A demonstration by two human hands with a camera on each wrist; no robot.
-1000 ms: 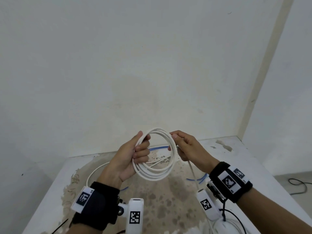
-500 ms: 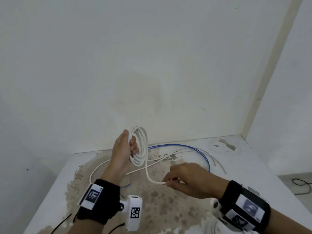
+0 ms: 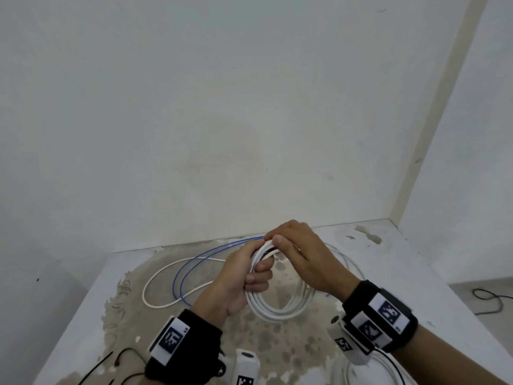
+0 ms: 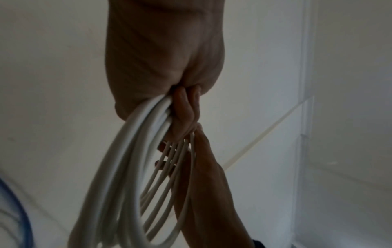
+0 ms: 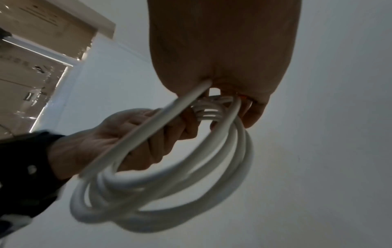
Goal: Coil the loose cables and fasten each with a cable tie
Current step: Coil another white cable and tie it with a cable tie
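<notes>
A white cable coil (image 3: 280, 307) of several loops hangs above the table. My left hand (image 3: 247, 273) grips the coil's left side, fingers curled round the loops (image 4: 135, 151). My right hand (image 3: 294, 251) lies over the top of the coil and pinches a strand of the white cable (image 5: 169, 117) against the bundle. In the right wrist view the coil (image 5: 169, 193) hangs below the palm, with the left hand (image 5: 118, 141) behind it. A black cable tie (image 3: 95, 368) lies at the table's near left.
A blue cable (image 3: 194, 262) and a loose white cable (image 3: 155, 282) lie in loops on the stained table (image 3: 416, 273) behind my hands. Another white cable (image 3: 388, 368) lies at the near right. The wall stands close behind; a black cord (image 3: 491, 298) lies on the floor to the right.
My right hand has risen from low over the table, bringing the white strand up onto the top of the coil. The coil has turned to face the camera and gained a loop.
</notes>
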